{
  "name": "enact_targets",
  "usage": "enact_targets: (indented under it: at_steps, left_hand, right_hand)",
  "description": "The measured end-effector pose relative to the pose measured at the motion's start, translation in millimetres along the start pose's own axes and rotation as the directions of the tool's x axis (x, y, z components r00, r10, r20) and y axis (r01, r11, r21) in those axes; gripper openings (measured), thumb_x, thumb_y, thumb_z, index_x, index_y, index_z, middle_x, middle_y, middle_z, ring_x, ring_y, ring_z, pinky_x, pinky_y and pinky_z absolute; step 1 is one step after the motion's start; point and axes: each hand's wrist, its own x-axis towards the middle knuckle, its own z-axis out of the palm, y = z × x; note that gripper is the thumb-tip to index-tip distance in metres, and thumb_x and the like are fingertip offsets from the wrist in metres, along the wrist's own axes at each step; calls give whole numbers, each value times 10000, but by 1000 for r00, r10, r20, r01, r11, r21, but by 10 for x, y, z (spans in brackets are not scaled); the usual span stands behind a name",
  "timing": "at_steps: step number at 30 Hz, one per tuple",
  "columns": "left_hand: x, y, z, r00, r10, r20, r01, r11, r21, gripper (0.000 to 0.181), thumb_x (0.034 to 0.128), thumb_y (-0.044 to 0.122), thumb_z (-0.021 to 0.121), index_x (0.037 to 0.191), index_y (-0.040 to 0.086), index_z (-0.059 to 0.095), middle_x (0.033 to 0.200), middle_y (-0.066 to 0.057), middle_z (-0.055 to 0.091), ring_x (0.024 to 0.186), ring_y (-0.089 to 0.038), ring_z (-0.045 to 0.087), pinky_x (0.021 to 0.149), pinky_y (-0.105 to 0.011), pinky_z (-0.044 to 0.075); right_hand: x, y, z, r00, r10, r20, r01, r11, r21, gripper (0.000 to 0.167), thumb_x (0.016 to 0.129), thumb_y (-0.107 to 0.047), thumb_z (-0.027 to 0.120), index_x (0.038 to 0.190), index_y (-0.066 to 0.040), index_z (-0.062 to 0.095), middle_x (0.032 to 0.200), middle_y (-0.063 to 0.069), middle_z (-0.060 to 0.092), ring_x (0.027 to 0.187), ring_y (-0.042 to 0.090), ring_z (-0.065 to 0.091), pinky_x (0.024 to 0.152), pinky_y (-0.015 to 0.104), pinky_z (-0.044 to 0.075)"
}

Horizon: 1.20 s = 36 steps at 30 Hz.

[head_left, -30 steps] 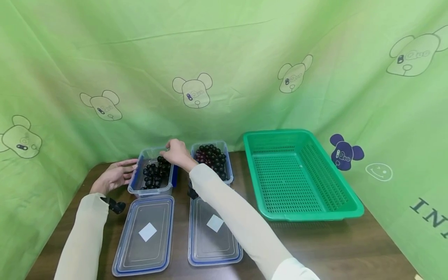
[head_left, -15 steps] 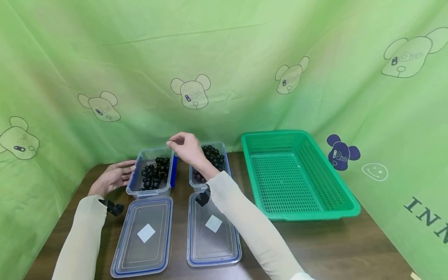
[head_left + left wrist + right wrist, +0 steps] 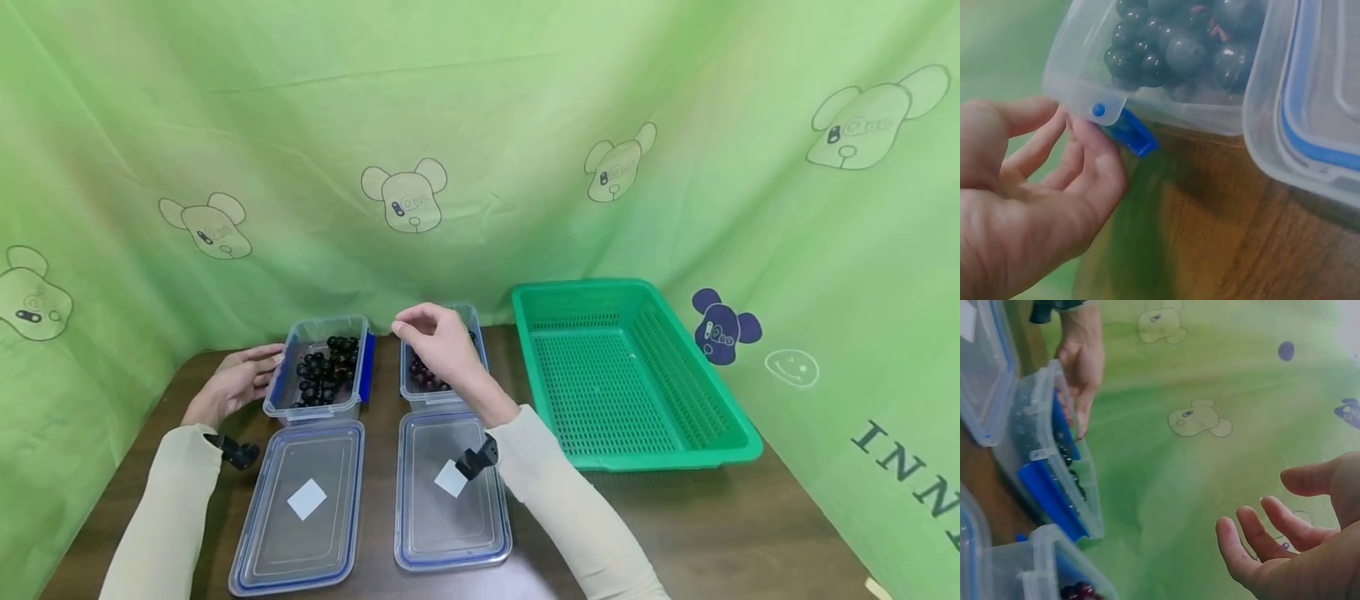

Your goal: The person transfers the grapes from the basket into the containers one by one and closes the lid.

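Dark grapes (image 3: 328, 371) lie in the left clear plastic container (image 3: 313, 412), whose blue side flap (image 3: 367, 368) hangs down. My left hand (image 3: 234, 385) touches this container's left side; in the left wrist view its fingers rest by the blue latch (image 3: 1129, 133). My right hand (image 3: 442, 342) hovers over the right clear plastic container (image 3: 420, 398), fingers loosely bent and nothing between them in the right wrist view. Dark red grapes (image 3: 423, 375) show in that container, partly hidden by the right hand.
Two clear lids with blue seals, a left lid (image 3: 300, 546) and a right lid (image 3: 450, 533), lie flat in front of the containers. A green plastic basket (image 3: 675, 461) stands on the right of the wooden table (image 3: 675, 525). A green printed curtain (image 3: 480, 100) hangs behind.
My right hand has left the grapes in the left container and moved right, over the right container. My left hand has stayed at the left container's side.
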Motion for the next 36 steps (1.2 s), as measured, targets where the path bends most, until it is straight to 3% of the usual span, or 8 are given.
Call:
enact_targets:
  at_steps: [4, 9, 12, 14, 17, 23, 30, 36]
  left_hand:
    - [-32, 23, 87, 980, 90, -179, -63, 987, 149, 488, 1043, 229, 675, 1485, 72, 541, 763, 194, 672, 646, 14, 549, 599, -176, 508]
    - [-168, 103, 313, 868, 210, -449, -108, 964, 242, 346, 1007, 200, 704, 1306, 38, 637, 719, 263, 625, 655, 32, 570, 573, -156, 498]
    - [-311, 146, 491, 831, 249, -498, -101, 947, 305, 264, 1012, 191, 680, 1227, 40, 655, 755, 224, 595, 687, 21, 549, 598, -152, 482]
    - [-421, 156, 631, 836, 265, -481, -75, 923, 378, 274, 1021, 200, 664, 1229, 24, 631, 824, 148, 581, 715, -19, 525, 611, -177, 466]
    - [-588, 134, 848, 881, 261, -395, -77, 902, 425, 284, 1039, 214, 643, 1206, 0, 558, 874, 65, 523, 712, -51, 488, 597, -210, 444]
    - [-886, 30, 1243, 967, 203, -157, -141, 932, 334, 190, 1054, 198, 633, 1086, 45, 523, 755, 99, 495, 606, -39, 435, 542, -209, 400]
    - [-1053, -130, 1554, 985, 159, 62, -170, 877, 449, 283, 1052, 195, 628, 1248, -10, 627, 1054, -124, 659, 820, -169, 614, 653, -278, 522]
    - [-1041, -233, 1693, 975, 102, 198, -184, 870, 458, 346, 1053, 204, 631, 1277, -58, 644, 1100, -203, 702, 838, -198, 696, 705, -306, 596]
  right_hand:
    - [-157, 100, -71, 1000, -11, -1, 11, 1000, -24, 212, 1012, -184, 702, 1169, -52, 752, 1173, 113, 762, 1094, 262, 722, 974, 389, 598]
    - [-374, 223, -152, 999, 31, 32, -30, 999, -27, 210, 1005, -163, 707, 1173, -41, 739, 1138, 126, 773, 1052, 328, 739, 807, 279, 584]
    - [-491, 274, -191, 997, 55, 53, -53, 998, -45, 208, 999, -170, 714, 1165, -47, 738, 1100, 119, 778, 975, 290, 732, 755, 249, 545]
    - [-561, 303, -215, 996, 58, 63, -53, 996, -70, 199, 994, -171, 715, 1152, -51, 738, 1084, 112, 774, 926, 216, 715, 754, 247, 546]
    - [-655, 349, -260, 995, 65, 77, -56, 992, -115, 202, 989, -186, 714, 1141, -54, 730, 995, 73, 723, 829, 128, 625, 708, 219, 505]
    - [-881, 436, -370, 987, 105, 125, -81, 980, -183, 285, 983, -218, 721, 1196, -31, 686, 875, -2, 574, 715, 118, 479, 587, 186, 406]
    - [-1110, 623, -461, 985, 93, 148, -42, 947, -318, 387, 969, -251, 739, 1267, -22, 649, 995, 47, 657, 837, 108, 604, 691, 216, 526]
    - [-1174, 661, -496, 966, 140, 218, -35, 904, -427, 570, 962, -326, 755, 1399, -8, 575, 1201, 169, 655, 983, 180, 648, 855, 380, 578]
